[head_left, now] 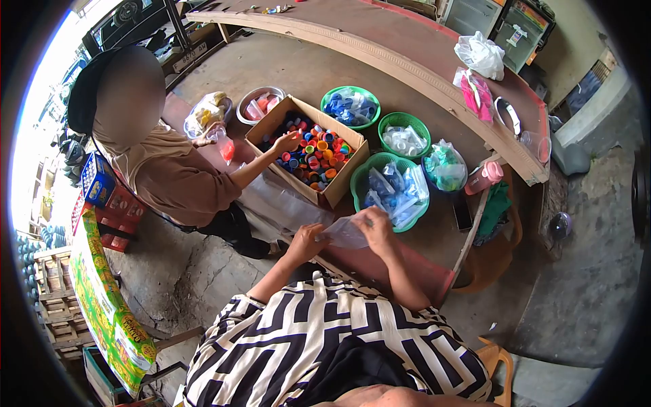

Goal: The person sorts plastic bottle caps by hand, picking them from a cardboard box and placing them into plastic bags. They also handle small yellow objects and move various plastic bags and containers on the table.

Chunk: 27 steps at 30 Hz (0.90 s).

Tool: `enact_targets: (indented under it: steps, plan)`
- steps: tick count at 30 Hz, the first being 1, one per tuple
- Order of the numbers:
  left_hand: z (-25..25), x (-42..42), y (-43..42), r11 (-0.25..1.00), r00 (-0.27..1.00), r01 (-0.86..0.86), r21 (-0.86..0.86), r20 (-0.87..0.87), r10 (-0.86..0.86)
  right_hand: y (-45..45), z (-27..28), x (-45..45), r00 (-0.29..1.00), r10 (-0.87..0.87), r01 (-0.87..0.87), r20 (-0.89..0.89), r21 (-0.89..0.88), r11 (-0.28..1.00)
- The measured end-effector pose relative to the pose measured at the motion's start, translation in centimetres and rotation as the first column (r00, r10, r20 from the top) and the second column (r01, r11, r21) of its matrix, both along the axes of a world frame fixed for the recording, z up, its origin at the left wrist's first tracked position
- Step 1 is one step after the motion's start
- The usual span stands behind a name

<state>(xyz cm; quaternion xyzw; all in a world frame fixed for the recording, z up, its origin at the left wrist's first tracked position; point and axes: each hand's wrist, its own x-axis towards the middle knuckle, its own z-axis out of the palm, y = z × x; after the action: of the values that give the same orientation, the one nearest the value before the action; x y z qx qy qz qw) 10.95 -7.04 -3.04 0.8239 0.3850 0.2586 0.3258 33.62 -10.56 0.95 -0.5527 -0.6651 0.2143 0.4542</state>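
Observation:
Stretched between my two hands is a clear plastic bag [344, 233]. My left hand [307, 243] grips its left side with closed fingers, and my right hand [377, 229] pinches its right edge. Just beyond them stands a cardboard box [346, 178] full of bottle caps [313, 157] in red, orange, blue and other colours. A green basket [356, 178] with bagged blue caps [397, 193] is closest to my right hand. Across the box, a co-worker [183, 176] holds a clear bag of red caps [225, 147] in one hand and has the other hand over the box.
Further bowls hold bagged caps: a green basket of blue ones [350, 124], a green basket of white ones [405, 156], and a bowl of green ones [445, 178]. A pink bottle [484, 178] stands at the right. A long wooden counter edge [380, 57] runs behind.

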Motion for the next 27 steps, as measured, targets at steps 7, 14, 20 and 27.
enact_targets:
  steps: [7,14,20,27]
  plan:
    - [0.4,-1.2,0.0,0.914,0.990,-0.012,-0.405,0.121,0.066,-2.4,3.3,6.1,0.917,-0.377,0.354,-0.127,-0.173,0.919]
    - [1.5,-1.1,-0.4,0.786,0.960,0.062,-0.616,0.251,0.121,-3.1,0.5,10.3,0.824,-0.531,0.476,-0.196,-0.267,0.838]
    - [1.9,1.5,-1.2,0.705,0.898,0.019,-0.709,0.322,0.300,-3.3,0.9,5.4,0.824,-0.513,0.459,0.241,0.247,0.853]
    - [1.5,4.0,-1.7,0.838,0.917,-0.021,-0.545,0.325,0.234,-5.1,1.6,-3.5,1.000,0.011,-0.015,-0.022,-0.189,0.982]
